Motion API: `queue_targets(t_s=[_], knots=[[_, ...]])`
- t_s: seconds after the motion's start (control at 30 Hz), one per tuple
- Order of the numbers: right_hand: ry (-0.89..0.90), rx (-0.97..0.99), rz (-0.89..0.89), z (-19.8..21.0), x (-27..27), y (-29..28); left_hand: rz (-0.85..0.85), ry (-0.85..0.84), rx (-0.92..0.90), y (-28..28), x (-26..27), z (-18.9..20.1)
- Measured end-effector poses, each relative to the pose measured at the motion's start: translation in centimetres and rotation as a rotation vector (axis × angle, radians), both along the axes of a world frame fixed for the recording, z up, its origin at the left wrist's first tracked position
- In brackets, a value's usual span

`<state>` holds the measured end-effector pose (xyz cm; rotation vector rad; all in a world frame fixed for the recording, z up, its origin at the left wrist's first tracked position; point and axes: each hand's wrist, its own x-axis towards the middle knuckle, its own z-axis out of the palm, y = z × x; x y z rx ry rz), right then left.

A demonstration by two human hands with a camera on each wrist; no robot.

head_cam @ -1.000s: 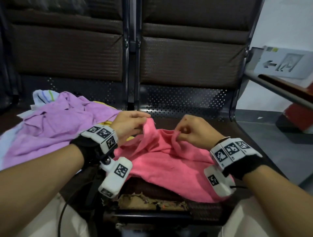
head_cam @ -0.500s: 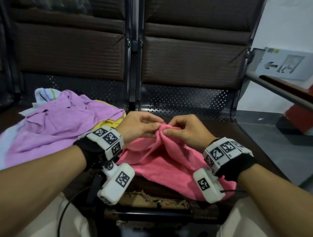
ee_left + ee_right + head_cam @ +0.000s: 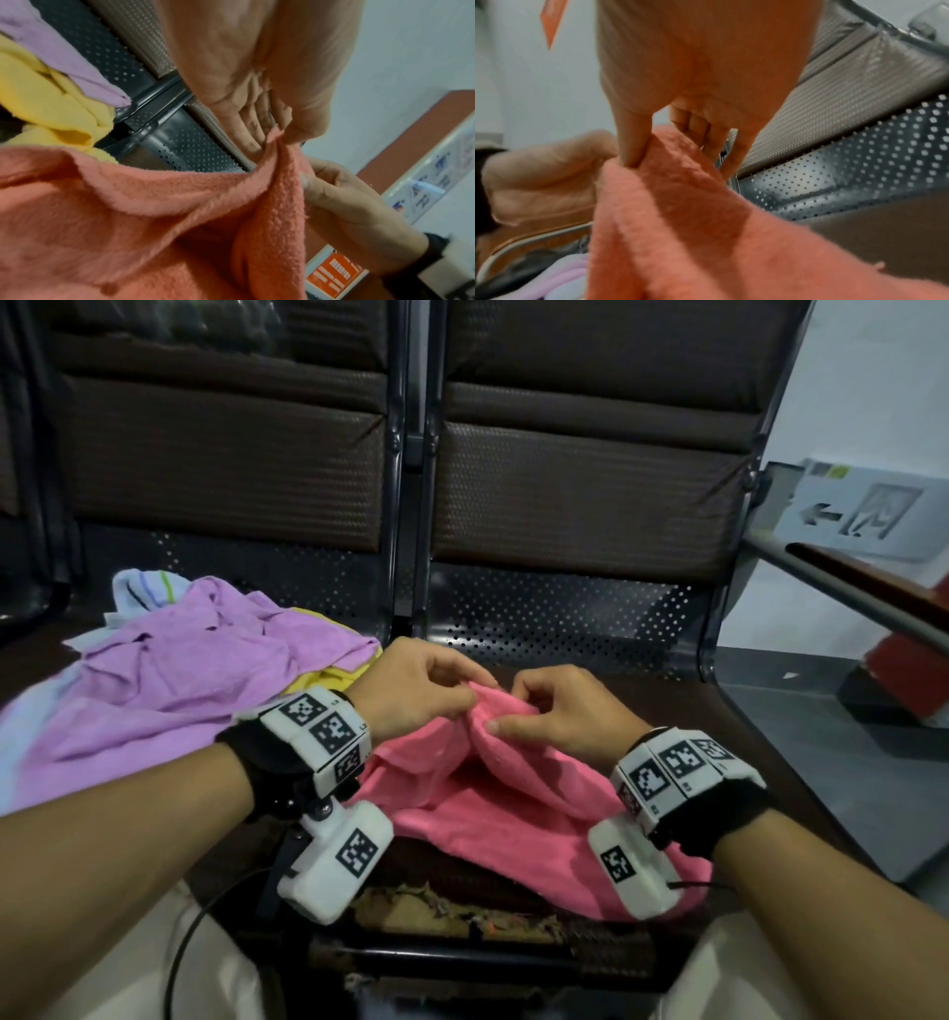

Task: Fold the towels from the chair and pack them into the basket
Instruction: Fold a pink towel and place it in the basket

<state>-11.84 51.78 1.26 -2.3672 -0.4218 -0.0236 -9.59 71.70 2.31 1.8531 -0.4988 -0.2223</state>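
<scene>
Spreading over the right chair seat (image 3: 667, 690), the pink towel (image 3: 493, 819) rises to a raised fold that the left hand (image 3: 411, 690) and right hand (image 3: 565, 711) pinch close together; purple towel (image 3: 169, 680) and yellow towel (image 3: 334, 677) heap leftward.

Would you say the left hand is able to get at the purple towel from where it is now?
Probably yes. The purple towel lies uncovered just beside the left hand, with nothing between them; but that hand, like the right hand, is pinching the pink towel and must let go first.
</scene>
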Motion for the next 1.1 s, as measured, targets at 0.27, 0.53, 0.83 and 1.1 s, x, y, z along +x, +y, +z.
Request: queue_targets(t_s=[0.27, 0.53, 0.83, 1.1], knots=[[0.017, -0.512, -0.009, 1.3, 0.1, -2.8, 0.082, -0.259, 0.126, 1.8, 0.3, 1.6], [-0.251, -0.547, -0.126, 3.3, -1.0, -2.4, 0.297, -0.567, 0.261, 2.8, 0.1, 2.8], [-0.349, -0.609, -0.228, 3.5, -1.6, -2.7, 0.205, -0.771, 0.286, 2.4, -0.9, 2.7], [-0.154, -0.756, -0.135, 2.7, -2.5, -3.4, 0.183, -0.801, 0.349, 2.8, -0.8, 2.3]])
